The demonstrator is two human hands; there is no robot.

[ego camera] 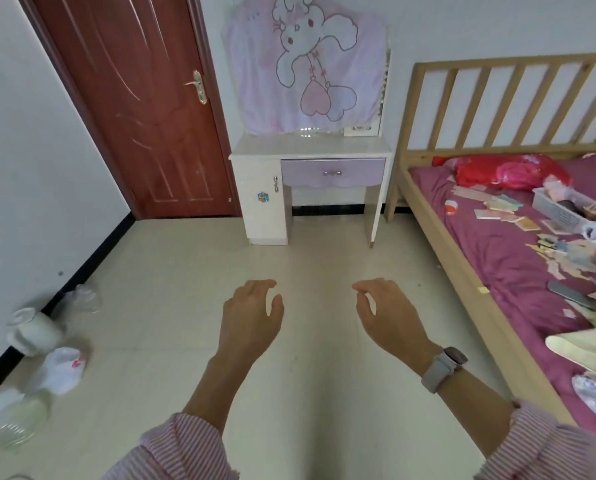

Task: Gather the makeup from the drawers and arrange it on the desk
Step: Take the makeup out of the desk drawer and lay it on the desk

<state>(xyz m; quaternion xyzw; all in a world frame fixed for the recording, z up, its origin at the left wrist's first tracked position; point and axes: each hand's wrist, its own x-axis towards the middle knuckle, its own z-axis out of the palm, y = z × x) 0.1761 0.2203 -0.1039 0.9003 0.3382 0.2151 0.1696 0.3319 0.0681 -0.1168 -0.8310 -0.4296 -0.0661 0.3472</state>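
Floor tile (185, 289) lies open between me and the dressing table (310, 147), which stands against the far wall between the red-brown door (134, 109) on its left and the wooden bed frame (428, 216) on its right. My left hand (251, 320) and right hand (386, 317) hang over the bare tiles, well short of the table, both loose with fingers lightly curled and grasping nothing; a watch (442, 368) sits on my right wrist. Along the floor's left edge, by the black skirting, lie clear plastic bottles (37, 327) and a white bag (64, 368). The bed's side rail borders the floor on the right, its purple sheet strewn with cards and a white basket (563, 213).

The table is white with a pale top, its lilac drawer (333, 173) closed under the top's front edge, a cabinet door (263, 199) at the left. A pink rabbit cloth (307, 64) covers the mirror above. No makeup is in sight.
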